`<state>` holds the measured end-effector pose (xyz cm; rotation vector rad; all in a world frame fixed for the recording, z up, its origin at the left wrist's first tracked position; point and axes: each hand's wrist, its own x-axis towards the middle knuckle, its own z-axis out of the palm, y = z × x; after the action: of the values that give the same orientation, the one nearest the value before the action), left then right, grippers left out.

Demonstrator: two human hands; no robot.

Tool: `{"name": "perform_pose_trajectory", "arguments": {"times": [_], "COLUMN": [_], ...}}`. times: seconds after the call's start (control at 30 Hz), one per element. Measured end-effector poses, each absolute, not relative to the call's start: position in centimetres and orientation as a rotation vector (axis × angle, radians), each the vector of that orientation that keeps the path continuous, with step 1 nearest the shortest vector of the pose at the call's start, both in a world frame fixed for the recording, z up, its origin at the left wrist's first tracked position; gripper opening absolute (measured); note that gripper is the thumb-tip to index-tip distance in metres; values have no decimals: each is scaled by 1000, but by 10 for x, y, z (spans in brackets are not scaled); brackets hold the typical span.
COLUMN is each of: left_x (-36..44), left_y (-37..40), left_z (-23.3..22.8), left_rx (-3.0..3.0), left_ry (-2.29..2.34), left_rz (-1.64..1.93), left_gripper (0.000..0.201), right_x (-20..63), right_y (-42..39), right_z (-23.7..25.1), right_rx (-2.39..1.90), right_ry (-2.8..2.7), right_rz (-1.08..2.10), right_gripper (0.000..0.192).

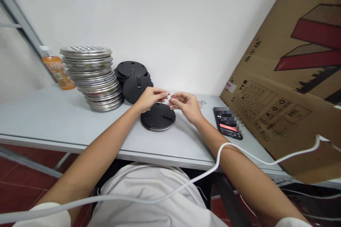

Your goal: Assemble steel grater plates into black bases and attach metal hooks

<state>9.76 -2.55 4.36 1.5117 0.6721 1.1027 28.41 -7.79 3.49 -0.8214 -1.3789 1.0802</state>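
Note:
My left hand [150, 98] and my right hand [185, 104] are raised just above the white table [53, 120], fingertips nearly touching. Between them they pinch a tiny pale part [168, 95], too small to identify. Directly below the hands lies a black round disc [158, 117] with a silver rim, flat on the table. A small heap of metal wire clips [201, 103] sits just right of my right hand.
A leaning stack of silver round metal covers [92, 78] stands at the back left, with black discs [132, 78] beside it. An orange drink bottle [56, 69] is farther left. A phone [228, 123] lies right; a big cardboard box [293, 78] leans there. A white cable [186, 184] crosses my arms.

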Motion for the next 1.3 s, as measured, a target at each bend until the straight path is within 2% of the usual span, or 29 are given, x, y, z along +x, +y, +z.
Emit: {"name": "perform_pose_trajectory", "arguments": {"times": [0.3, 0.53, 0.7, 0.83, 1.17, 1.3], "left_x": [101, 102, 104, 105, 110, 108], "left_y": [-28, -36, -42, -42, -41, -40], "left_z": [44, 49, 51, 49, 44, 46], "left_rx": [1714, 1935, 2110, 2124, 1971, 1995], "left_ry": [668, 737, 797, 811, 636, 686], "left_rz": [1057, 979, 952, 955, 1127, 1145], "left_gripper": [24, 31, 32, 21, 10, 16], "right_x": [281, 279, 277, 279, 280, 280], "right_y": [-82, -83, -84, -84, -76, -79], "right_z": [37, 37, 34, 33, 33, 35], "right_rx": [-800, -806, -903, -954, -830, -757], "right_ry": [-1424, -1453, -1521, -1574, -1324, -1235], "right_rz": [1067, 1027, 875, 815, 1196, 1289], "right_gripper": [36, 34, 29, 26, 33, 34]}}
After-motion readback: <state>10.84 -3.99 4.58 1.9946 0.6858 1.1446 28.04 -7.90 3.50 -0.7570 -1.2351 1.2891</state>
